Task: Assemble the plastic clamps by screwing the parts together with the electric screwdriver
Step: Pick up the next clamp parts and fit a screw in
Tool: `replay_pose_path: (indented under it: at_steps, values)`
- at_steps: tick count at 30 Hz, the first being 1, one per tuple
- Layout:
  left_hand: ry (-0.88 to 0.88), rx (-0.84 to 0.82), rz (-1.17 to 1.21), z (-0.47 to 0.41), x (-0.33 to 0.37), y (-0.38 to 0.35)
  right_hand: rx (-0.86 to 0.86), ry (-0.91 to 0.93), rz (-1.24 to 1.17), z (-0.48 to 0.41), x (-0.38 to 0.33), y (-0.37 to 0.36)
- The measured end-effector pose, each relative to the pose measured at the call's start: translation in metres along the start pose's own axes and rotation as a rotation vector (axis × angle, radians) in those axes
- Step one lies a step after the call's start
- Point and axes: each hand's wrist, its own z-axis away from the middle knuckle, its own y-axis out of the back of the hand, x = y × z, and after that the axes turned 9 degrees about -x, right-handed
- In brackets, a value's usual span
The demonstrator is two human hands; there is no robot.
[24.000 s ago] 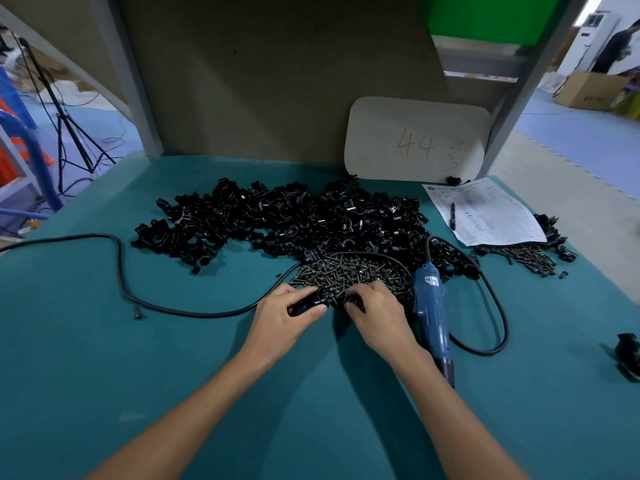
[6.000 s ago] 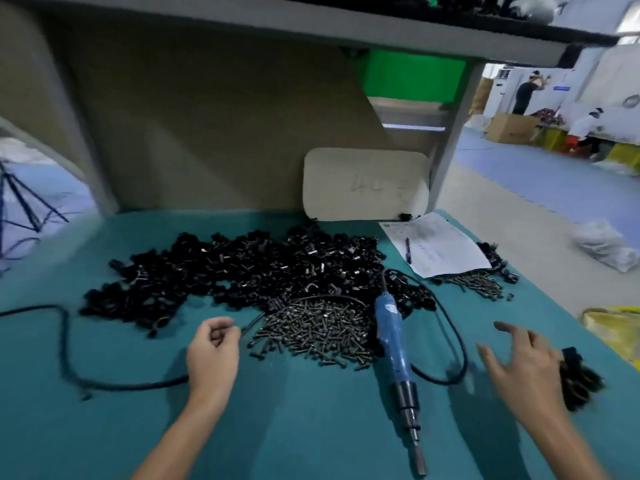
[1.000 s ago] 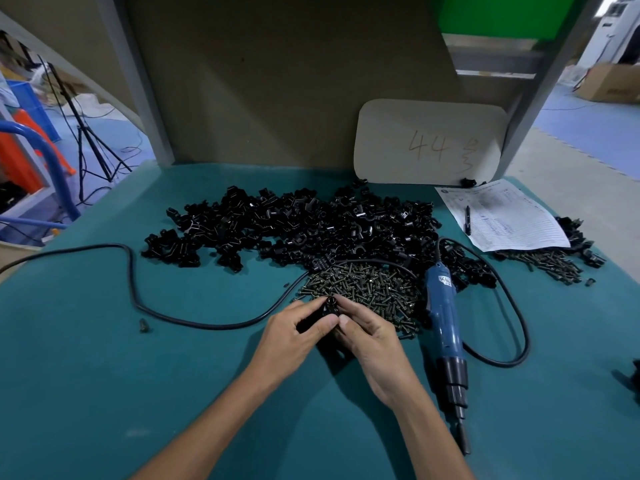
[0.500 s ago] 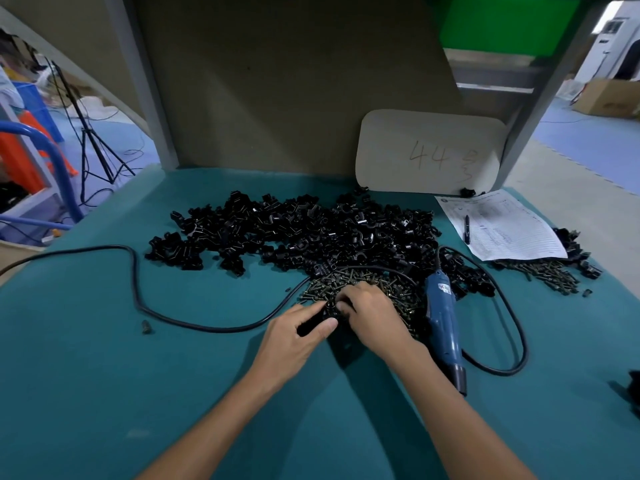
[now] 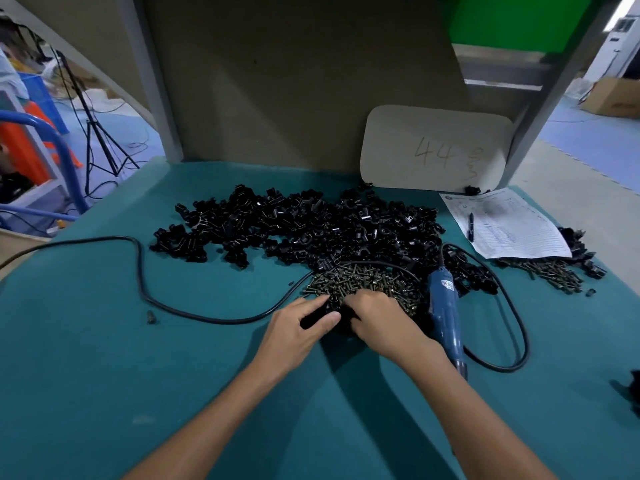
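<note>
My left hand (image 5: 299,327) grips a black plastic clamp (image 5: 313,318) at the near edge of the screw pile (image 5: 363,282). My right hand (image 5: 377,318) lies palm down beside it, fingertips curled at the screws; what they pinch is hidden. A long heap of black clamp parts (image 5: 311,230) stretches behind the screws. The blue electric screwdriver (image 5: 445,313) lies on the green table (image 5: 138,375) just right of my right hand, tip toward me, untouched.
The screwdriver's black cable (image 5: 145,292) loops left across the table and curls right (image 5: 516,341). A paper sheet with a pen (image 5: 502,226) lies at the back right, beside more screws (image 5: 550,275). A "44" board (image 5: 436,150) leans on the back wall. A black clamp lies at the right edge (image 5: 633,386).
A second ago both hands held the clamp together in front of the pile. My right hand then reached forward into the screws and stays there; the left keeps the clamp.
</note>
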Motion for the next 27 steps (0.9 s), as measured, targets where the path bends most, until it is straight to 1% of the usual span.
replay_pose_path:
  at_steps: [5,9,11,13,15,16,18,19,22,23,25,27]
  values:
    - [0.006,0.025,0.005,0.001,0.001,0.000,0.046,0.049,0.033,0.015,-0.001,-0.014]
    - [0.013,0.026,0.012,0.000,0.001,0.001,0.093,0.028,0.030,0.017,0.001,-0.024]
    - [0.009,0.032,0.001,0.000,0.000,0.000,0.137,0.025,0.010,0.015,0.002,-0.028]
    - [0.007,0.037,-0.010,0.000,-0.001,0.000,0.226,0.011,-0.063,0.017,0.003,-0.028]
    - [0.008,0.030,-0.009,0.000,-0.001,0.000,0.335,-0.032,-0.216,0.021,0.005,-0.022]
    - [0.007,0.024,-0.011,0.000,-0.001,0.000,0.358,-0.056,-0.315,0.023,0.006,-0.018]
    - [0.002,0.014,-0.021,0.000,-0.002,0.000,0.346,-0.096,-0.534,0.027,0.008,-0.010]
    - [0.000,0.013,-0.026,0.000,-0.003,0.000,0.336,-0.108,-0.676,0.028,0.008,-0.008]
    - [0.002,0.023,-0.035,0.000,-0.002,0.000,0.312,-0.091,-1.212,0.032,0.001,-0.008]
    - [0.003,0.026,-0.035,0.000,-0.002,0.000,0.309,-0.087,-1.342,0.033,-0.002,-0.009]
    - [-0.001,0.028,-0.038,0.000,-0.001,0.000,0.307,-0.087,-1.469,0.032,-0.006,-0.013]
    - [-0.009,0.026,-0.050,0.000,0.000,0.000,0.307,-0.076,-1.511,0.031,-0.008,-0.016]
